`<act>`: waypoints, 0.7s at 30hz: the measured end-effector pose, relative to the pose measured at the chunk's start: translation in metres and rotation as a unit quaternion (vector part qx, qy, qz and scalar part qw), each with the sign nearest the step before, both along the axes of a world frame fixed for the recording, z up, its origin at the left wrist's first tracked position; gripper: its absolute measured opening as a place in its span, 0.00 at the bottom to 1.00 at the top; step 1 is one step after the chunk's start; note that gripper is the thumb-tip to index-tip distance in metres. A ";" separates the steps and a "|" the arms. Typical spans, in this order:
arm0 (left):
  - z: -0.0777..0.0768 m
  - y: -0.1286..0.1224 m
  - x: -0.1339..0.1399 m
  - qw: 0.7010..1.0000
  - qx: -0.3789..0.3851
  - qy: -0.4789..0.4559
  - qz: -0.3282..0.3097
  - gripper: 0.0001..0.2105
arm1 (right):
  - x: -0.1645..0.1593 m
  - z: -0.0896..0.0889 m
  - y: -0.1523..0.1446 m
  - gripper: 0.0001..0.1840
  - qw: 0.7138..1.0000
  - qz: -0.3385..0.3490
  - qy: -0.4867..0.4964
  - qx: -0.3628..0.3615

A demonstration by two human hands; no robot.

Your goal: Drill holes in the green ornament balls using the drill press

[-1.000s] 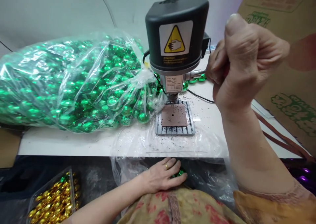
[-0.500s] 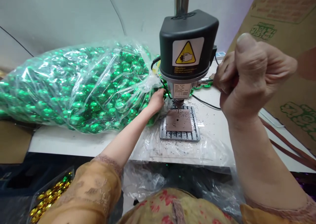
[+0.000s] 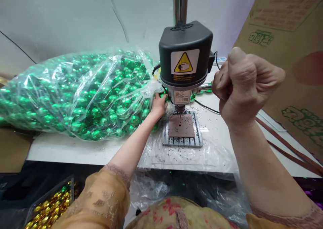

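Observation:
A small black drill press with a yellow warning label stands in front of me. Its bit hangs above a brown square pad that has a dark hole and lies on the slotted metal base. My right hand is closed in a fist around the end of the metal feed handle on the drill's right side. My left hand reaches to the left side of the drill, fingers apart, by the gathered neck of a clear plastic bag full of shiny green beads. Its fingertips are partly hidden.
Dark shavings lie around the base on the white table. Clear plastic sheeting hangs over the front edge. A large cardboard box stands at right beside brown straps. Gold beads fill a container at lower left.
The view has shifted slightly, so the drill appears lower and farther left. My left fingers have spread apart beside the drill. My right fist keeps its grip on the handle.

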State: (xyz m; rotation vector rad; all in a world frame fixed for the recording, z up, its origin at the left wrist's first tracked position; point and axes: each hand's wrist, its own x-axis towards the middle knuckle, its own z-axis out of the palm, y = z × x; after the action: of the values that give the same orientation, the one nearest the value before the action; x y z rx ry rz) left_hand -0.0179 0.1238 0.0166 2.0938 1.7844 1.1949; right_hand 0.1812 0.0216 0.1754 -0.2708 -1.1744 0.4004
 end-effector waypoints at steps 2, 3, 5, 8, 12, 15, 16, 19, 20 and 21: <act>0.008 -0.019 -0.009 1.000 0.006 -0.026 0.009 0.17 | 0.001 0.000 0.000 0.24 1.000 0.007 -0.004 -0.003; 0.013 -0.030 -0.012 0.998 0.010 -0.065 0.002 0.17 | 0.001 -0.001 -0.001 0.24 1.000 0.009 -0.004 -0.003; 0.022 -0.052 -0.017 0.979 0.003 -0.201 -0.033 0.17 | 0.001 -0.001 -0.001 0.24 1.000 0.007 -0.003 -0.005; 0.035 -0.084 -0.016 0.888 -0.065 -0.446 -0.092 0.16 | 0.001 -0.001 -0.002 0.24 1.000 0.000 -0.006 -0.008; 0.040 -0.115 -0.006 0.771 -0.189 -0.589 -0.154 0.18 | 0.000 -0.001 -0.002 0.24 1.000 -0.002 -0.005 0.003; 0.031 -0.126 0.000 0.755 -0.227 -0.594 -0.160 0.21 | -0.001 -0.001 0.000 0.24 1.000 -0.001 0.007 0.002; 0.027 -0.128 0.001 0.754 -0.240 -0.590 -0.158 0.21 | -0.001 -0.001 0.000 0.24 1.000 0.003 0.010 0.004; 0.016 -0.129 0.006 0.733 -0.296 -0.591 -0.161 0.19 | -0.002 -0.002 0.002 0.25 1.000 -0.001 0.012 0.013; 0.013 -0.129 0.007 0.723 -0.308 -0.597 -0.162 0.19 | -0.002 -0.002 0.002 0.26 1.000 -0.005 0.011 0.011; 0.011 -0.129 0.009 0.714 -0.315 -0.604 -0.161 0.19 | -0.002 -0.002 0.003 0.26 1.000 -0.007 0.011 0.011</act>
State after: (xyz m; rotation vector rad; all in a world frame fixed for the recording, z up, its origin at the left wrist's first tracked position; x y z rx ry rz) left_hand -0.0094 -0.0051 0.0280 0.7372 0.8804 1.1312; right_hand 0.1788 0.0243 0.1731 -0.2547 -1.1549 0.3769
